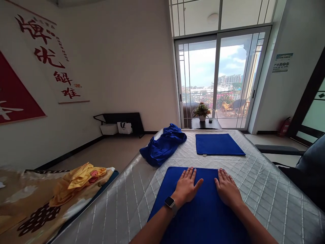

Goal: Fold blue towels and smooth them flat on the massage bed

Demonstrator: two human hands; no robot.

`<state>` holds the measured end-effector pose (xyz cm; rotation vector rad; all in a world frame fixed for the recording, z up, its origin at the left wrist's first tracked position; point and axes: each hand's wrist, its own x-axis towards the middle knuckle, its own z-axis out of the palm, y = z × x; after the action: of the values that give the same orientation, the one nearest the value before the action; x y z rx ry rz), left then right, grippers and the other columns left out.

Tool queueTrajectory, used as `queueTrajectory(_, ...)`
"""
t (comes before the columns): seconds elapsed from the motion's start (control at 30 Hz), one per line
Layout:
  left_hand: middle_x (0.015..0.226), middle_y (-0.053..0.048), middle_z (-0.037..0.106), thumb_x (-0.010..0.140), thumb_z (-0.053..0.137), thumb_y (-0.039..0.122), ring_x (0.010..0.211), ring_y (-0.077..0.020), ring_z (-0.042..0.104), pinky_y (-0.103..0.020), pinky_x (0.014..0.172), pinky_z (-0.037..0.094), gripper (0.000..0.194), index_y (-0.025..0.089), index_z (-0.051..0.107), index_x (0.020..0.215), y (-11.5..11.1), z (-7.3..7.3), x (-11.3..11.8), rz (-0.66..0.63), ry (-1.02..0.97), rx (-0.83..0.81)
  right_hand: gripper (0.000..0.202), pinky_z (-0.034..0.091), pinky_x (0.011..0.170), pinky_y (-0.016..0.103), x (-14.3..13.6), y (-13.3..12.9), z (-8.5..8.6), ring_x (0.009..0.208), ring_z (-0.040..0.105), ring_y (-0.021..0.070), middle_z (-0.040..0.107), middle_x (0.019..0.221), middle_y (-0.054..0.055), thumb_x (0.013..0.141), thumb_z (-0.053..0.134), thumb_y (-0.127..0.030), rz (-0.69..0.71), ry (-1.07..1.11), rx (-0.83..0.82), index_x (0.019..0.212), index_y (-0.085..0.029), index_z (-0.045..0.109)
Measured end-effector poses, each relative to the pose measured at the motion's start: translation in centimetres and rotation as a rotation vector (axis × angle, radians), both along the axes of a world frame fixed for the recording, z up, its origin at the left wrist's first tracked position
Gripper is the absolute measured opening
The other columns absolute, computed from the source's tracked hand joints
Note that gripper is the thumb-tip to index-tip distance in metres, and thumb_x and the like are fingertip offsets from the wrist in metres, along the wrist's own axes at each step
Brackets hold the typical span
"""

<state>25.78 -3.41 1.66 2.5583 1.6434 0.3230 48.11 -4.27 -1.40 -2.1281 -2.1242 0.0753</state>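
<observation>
A flat blue cloth (203, 217) lies on the silver quilted cover in front of me. My left hand (186, 185), with a watch on its wrist, rests palm down on the cloth near its far edge, thumb out. On the cloth's right side, my right hand (227, 187) lies flat with fingers stretched toward the far corner. Neither hand grips anything. Beyond them sits a second blue piece (218, 144), flat and four-cornered, with a small white tag on its near edge. A crumpled blue cloth (165, 145) is heaped at the far left.
The silver quilted cover (266, 189) spreads over the surface under the cloths. To the left, yellow fabric (85, 176) lies on a patterned bedding surface. A black chair (304, 169) stands at the right. Past the far edge, a small table (205, 124) holds a potted plant (202, 112).
</observation>
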Motion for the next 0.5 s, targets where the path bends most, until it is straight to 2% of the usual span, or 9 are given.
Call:
queueTrajectory(0.13,0.166,-0.012,0.03,0.102,0.014,0.068,0.155,-0.0274,0.024,-0.049,0.127,0.022,0.082,0.013,0.034,0.159,0.5,0.5,-5.6,0.108,0.035,-0.023,0.068,0.012,0.127,0.041,0.0,-0.1,0.0,0.156,0.013,0.0195,0.017,0.169,0.008,0.103,0.014,-0.041,-0.006,0.0,-0.002,0.161,-0.007,0.02)
queueTrajectory(0.27,0.166,-0.013,0.029,0.103,0.017,0.068,0.154,-0.0281,0.025,-0.048,0.126,0.024,0.081,0.013,0.035,0.159,1.3,-0.1,-9.7,0.172,0.03,-0.004,0.068,0.012,0.127,0.041,0.1,-0.1,-0.2,0.156,0.014,0.0199,0.018,0.169,0.009,0.102,0.016,-0.041,-0.003,-0.009,-0.004,0.161,-0.006,0.02)
queueTrajectory(0.37,0.166,-0.014,0.028,0.103,0.016,0.068,0.154,-0.0274,0.025,-0.047,0.126,0.025,0.081,0.012,0.034,0.159,1.7,-1.0,-10.9,0.186,0.006,-0.001,0.068,0.013,0.127,0.041,0.3,0.0,-0.5,0.155,0.016,0.0205,0.02,0.168,0.01,0.101,0.018,-0.04,0.014,0.002,0.016,0.16,-0.006,0.023)
queueTrajectory(0.5,0.165,-0.016,0.03,0.103,0.018,0.066,0.154,-0.0286,0.026,-0.048,0.125,0.025,0.08,0.011,0.034,0.159,1.8,-1.8,-11.0,0.174,-0.012,0.05,0.069,0.014,0.127,0.041,0.6,0.1,-0.9,0.155,0.016,0.021,0.02,0.168,0.011,0.101,0.02,-0.04,0.031,-0.025,0.038,0.16,-0.005,0.025)
